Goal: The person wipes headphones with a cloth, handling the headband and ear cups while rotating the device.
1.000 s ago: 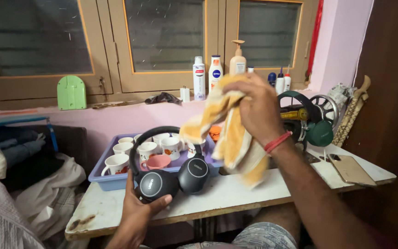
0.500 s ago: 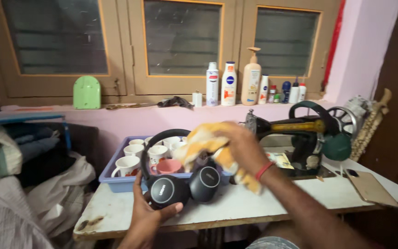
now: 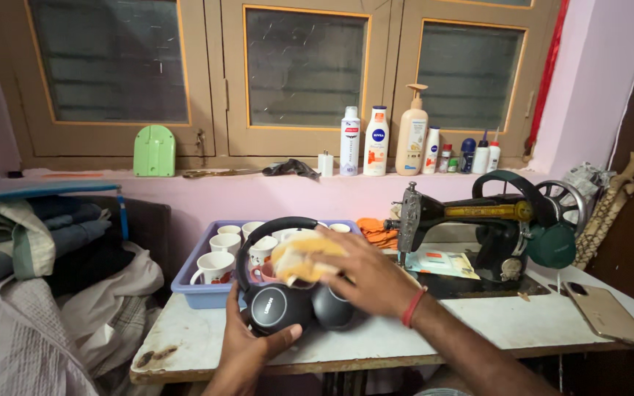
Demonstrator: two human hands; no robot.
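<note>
The black headphones (image 3: 288,293) stand on the white counter (image 3: 522,330), just in front of the blue tray (image 3: 192,290) of white cups (image 3: 214,268). The left hand (image 3: 247,352) comes up from 6 o'clock, and its fingers wrap around the left ear cup. The right hand (image 3: 365,279) comes in from 4 o'clock. Its fingers press a yellow cloth (image 3: 302,257) onto the top of the headphones. A black sewing machine (image 3: 478,220) sits at 3 o'clock of the headphones, and a phone (image 3: 607,312) lies farther right.
</note>
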